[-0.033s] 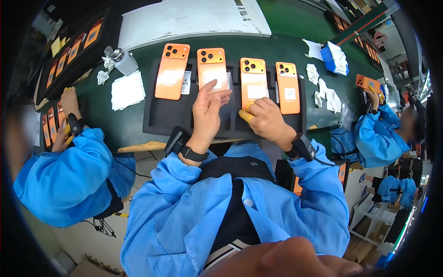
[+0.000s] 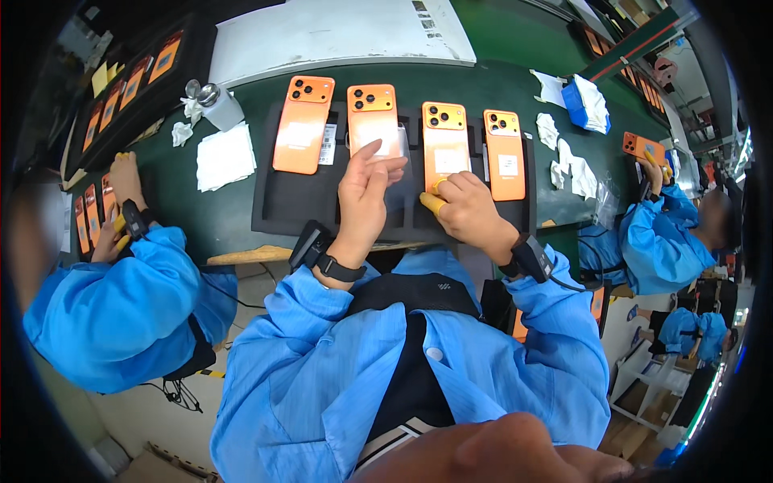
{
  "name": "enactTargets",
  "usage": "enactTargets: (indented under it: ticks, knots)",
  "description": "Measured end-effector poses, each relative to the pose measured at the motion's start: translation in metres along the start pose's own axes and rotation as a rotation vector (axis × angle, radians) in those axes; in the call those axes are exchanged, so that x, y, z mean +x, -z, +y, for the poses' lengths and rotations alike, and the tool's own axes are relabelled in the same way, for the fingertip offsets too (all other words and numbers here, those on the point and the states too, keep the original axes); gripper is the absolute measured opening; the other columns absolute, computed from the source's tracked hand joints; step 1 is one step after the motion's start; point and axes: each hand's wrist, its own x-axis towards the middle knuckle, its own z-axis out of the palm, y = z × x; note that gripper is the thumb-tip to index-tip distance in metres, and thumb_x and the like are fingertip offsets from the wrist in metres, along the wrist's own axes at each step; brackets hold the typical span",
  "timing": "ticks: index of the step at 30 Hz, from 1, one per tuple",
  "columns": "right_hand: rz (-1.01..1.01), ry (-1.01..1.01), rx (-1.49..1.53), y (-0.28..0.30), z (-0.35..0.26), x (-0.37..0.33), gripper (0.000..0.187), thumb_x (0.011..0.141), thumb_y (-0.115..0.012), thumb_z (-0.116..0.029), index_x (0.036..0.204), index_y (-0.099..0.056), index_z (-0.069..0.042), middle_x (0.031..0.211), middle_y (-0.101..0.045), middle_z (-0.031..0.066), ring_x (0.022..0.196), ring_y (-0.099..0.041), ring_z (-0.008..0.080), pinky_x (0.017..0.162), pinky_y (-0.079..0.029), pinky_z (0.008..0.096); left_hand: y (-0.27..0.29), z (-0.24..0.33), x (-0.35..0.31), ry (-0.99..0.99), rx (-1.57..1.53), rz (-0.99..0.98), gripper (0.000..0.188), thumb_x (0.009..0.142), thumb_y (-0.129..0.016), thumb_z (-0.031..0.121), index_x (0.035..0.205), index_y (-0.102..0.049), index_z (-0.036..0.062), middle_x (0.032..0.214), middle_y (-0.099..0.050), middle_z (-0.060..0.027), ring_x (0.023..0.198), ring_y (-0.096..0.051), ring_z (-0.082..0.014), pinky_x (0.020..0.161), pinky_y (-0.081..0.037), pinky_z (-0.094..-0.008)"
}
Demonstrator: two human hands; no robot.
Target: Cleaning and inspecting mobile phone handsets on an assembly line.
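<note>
Four orange smartphones lie back up in a row on a black tray (image 2: pixel 282 201), camera bumps at the far end: a leftmost phone (image 2: pixel 302 129), a second phone (image 2: pixel 371 121), a third phone (image 2: pixel 444 145) and a rightmost phone (image 2: pixel 506 153). White labels show on the two right-hand ones. My left hand (image 2: pixel 362 201) is over the lower part of the second phone, fingers mostly stretched, nothing visible in them. With yellow finger covers on, my right hand (image 2: pixel 471 208) is closed at the near end of the third phone, hiding that end.
White cloths (image 2: pixel 225 157) and a metal-topped bottle (image 2: pixel 219 107) stand left of the tray. To the right are crumpled tissues (image 2: pixel 574 169) and a blue box (image 2: pixel 585 105). Co-workers in blue sit at left (image 2: pixel 121 306) and right (image 2: pixel 656 241). A white board (image 2: pixel 338 36) lies behind.
The whole view has shifted very slightly. Both hands keep the same pose over the phones.
</note>
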Motion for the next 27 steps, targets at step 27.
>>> enactTargets:
  ticks: [27]
  knots:
    - [-0.048, -0.087, 0.113, 0.002, 0.007, -0.005, 0.019, 0.074, -0.066, -0.011, 0.091, -0.073, -0.008, 0.086, -0.057, 0.0071, 0.086, -0.058, 0.0261, 0.08, -0.047, 0.0389, 0.001, -0.003, 0.0, 0.002, 0.092, -0.003, 0.032, 0.104, -0.052, 0.018, 0.129, -0.053, -0.0019, 0.111, -0.072, -0.0145, 0.095, -0.069, -0.0173, 0.084, -0.051, -0.028]
